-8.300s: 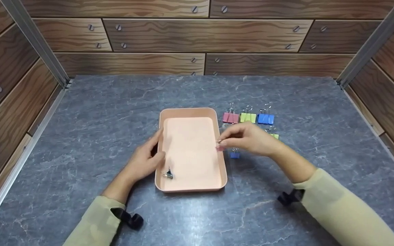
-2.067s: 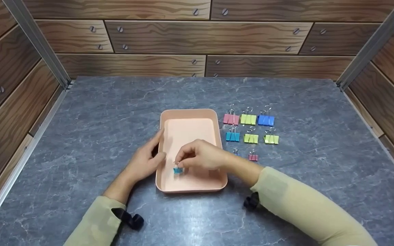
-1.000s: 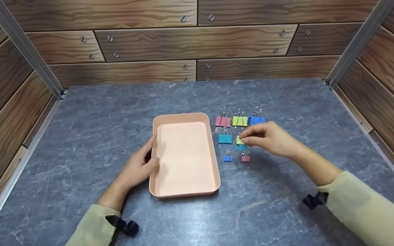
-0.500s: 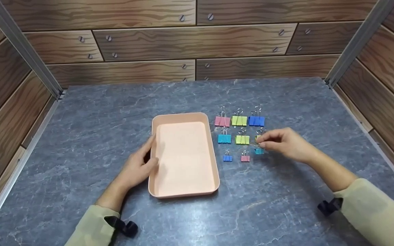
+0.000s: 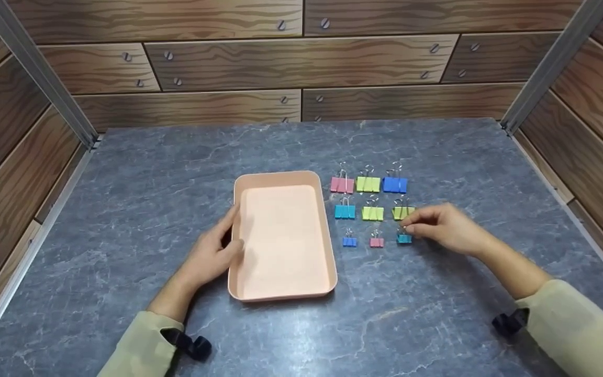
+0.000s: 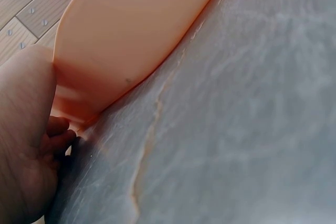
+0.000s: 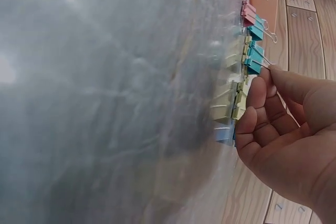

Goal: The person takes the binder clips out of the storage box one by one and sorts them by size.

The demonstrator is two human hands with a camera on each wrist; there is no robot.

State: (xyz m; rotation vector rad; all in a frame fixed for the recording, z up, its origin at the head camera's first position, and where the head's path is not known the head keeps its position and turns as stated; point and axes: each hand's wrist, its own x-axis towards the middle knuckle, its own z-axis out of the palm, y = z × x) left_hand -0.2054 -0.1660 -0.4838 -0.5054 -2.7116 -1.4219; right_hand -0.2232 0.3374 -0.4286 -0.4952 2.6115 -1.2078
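Observation:
In the head view, my left hand [image 5: 211, 256] holds the left side of a shallow peach plastic tray [image 5: 283, 294], thumb at the rim and fingers along the outer wall. The left wrist view shows the tray wall [image 6: 131, 30] beside the hand. My right hand [image 5: 453, 230] pinches a small teal binder clip [image 5: 404, 239] by its wire handle, low over the table at the right end of the front row. That row also has a small blue binder clip [image 5: 349, 242] and a small pink binder clip [image 5: 377, 242]. The right wrist view shows thumb and fingertip on the teal clip's [image 7: 255, 59] handle.
Behind stand a medium teal clip [image 5: 345, 211] and two lime clips, the right one [image 5: 402, 212] partly behind my fingers. The back row has large pink [image 5: 342, 185], lime [image 5: 368, 184] and blue [image 5: 395, 184] clips. Wood-patterned panels [image 5: 228, 63] wall the grey marbled table.
The small teal clip has left the tray and travelled right, past the pink clip, then down to the front row's right end. The left hand has kept its hold on the tray.

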